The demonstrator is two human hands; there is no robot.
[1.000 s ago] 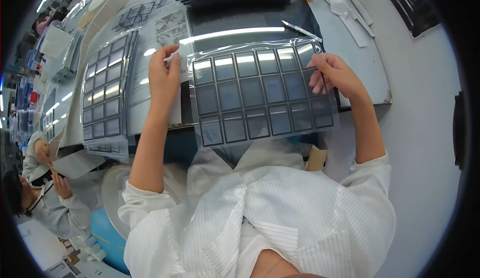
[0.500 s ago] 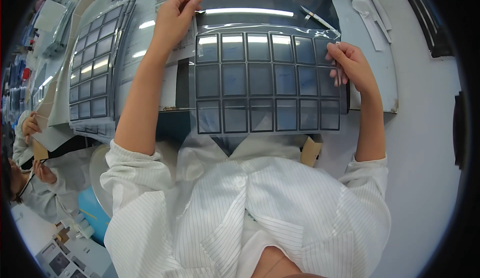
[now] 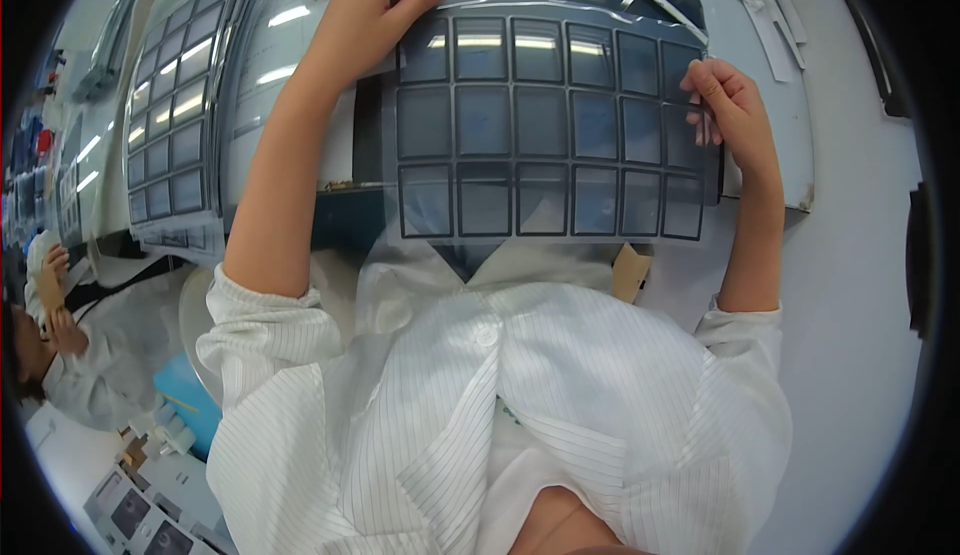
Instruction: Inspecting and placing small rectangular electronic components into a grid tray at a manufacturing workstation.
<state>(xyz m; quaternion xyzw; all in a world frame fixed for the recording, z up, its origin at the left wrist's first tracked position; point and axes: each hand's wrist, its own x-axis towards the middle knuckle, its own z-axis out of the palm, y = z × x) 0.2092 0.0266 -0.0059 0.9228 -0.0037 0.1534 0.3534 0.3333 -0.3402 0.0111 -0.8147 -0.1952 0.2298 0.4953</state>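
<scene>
A clear plastic sheet (image 3: 540, 162) carrying rows of black-framed rectangular panels lies in front of me, its near edge reaching past the worktop's edge. My right hand (image 3: 735, 110) is closed on its right edge, thumb on top and fingers curled below. At the sheet's far left corner, my left hand (image 3: 385, 15) is closed in a pinch just above the surface. What lies between those fingertips is too thin and glossy to make out. A wavy, shiny film edge runs along the sheet's far side, beside the left fingertips.
More panel sheets (image 3: 175, 105) are stacked on the left. A slim white pen-like tool (image 3: 665, 7) lies beyond the right hand, with white strips (image 3: 765, 15) farther right. At far left, a co-worker's hands (image 3: 62, 330) hold a tan piece (image 3: 50, 290).
My left hand has moved right and away from me along the sheet's far edge, still pinched. My right hand keeps its hold on the edge. The whole view has shifted slightly.
</scene>
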